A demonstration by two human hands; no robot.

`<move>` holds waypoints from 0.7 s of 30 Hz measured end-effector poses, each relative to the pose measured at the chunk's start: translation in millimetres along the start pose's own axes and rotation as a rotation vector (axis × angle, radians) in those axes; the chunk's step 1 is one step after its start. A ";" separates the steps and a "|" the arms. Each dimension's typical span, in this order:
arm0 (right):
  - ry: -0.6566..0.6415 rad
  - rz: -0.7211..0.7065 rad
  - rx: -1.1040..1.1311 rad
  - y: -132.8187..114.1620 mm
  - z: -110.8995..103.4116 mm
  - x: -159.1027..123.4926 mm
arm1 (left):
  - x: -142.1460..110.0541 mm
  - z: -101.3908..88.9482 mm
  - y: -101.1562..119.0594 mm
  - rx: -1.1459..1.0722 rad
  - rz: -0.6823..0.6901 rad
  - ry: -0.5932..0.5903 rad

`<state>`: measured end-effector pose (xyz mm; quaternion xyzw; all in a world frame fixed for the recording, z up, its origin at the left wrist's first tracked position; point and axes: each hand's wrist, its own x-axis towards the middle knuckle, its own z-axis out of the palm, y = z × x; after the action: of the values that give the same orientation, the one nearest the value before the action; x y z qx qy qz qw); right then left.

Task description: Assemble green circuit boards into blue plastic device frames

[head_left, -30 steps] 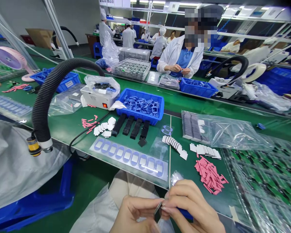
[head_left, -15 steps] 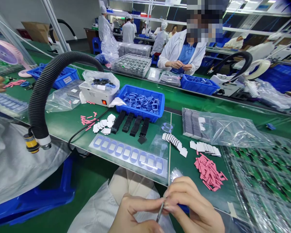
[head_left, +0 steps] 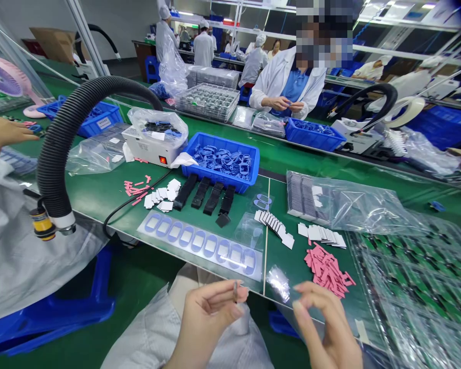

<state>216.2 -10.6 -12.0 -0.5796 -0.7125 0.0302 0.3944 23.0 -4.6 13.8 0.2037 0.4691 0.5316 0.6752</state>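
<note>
Above my lap, my left hand (head_left: pixel 211 318) pinches a small thin dark piece (head_left: pixel 235 292) on edge between thumb and fingers; its exact kind cannot be made out. My right hand (head_left: pixel 326 318) is apart from it, to the right, thumb and forefinger slightly separated with nothing visible between them. Just beyond the right fingertips, small clear film pieces (head_left: pixel 278 284) lie at the table edge. A clear sheet (head_left: pixel 202 245) bearing a row of blue oval stickers lies ahead of my left hand. Pink strips (head_left: pixel 328 269) are heaped beyond my right hand.
White cards (head_left: pixel 274 225) lie fanned near a blue bin (head_left: pixel 221 161) of blue plastic frames. Black stacks (head_left: pixel 214 199) stand before it. Clear trays (head_left: pixel 411 287) with green boards fill the right. A black hose (head_left: pixel 57 138) arches at left. Co-workers sit opposite and at left.
My hands were together on the thin piece and have come apart. The left keeps the piece and moved left and up; the right moved right. A co-worker's hand at left has reached further in.
</note>
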 end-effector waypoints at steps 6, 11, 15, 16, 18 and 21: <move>0.015 -0.005 -0.257 43.6 22.5 0.8 | 3.2 2.9 15.0 0.121 0.029 -0.002; -0.052 -0.336 -0.345 36.8 17.2 1.7 | 7.9 3.7 25.2 0.219 0.069 -0.054; -0.112 -0.199 -0.028 19.4 4.7 17.2 | 10.8 1.1 27.9 0.227 0.045 -0.145; -0.169 -0.168 0.090 14.4 1.8 21.9 | 10.8 -1.2 25.3 0.190 -0.003 -0.209; -0.304 -0.169 0.324 4.7 -2.2 29.7 | 12.1 -8.2 15.9 0.112 -0.133 -0.372; -0.365 -0.192 0.558 -7.9 -2.2 37.1 | 27.4 -19.9 1.3 0.055 -0.185 -0.425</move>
<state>210.5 17.5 13.0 -0.3649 -0.7867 0.2899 0.4050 5.2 16.3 -6.2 0.2855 0.3475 0.3996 0.7988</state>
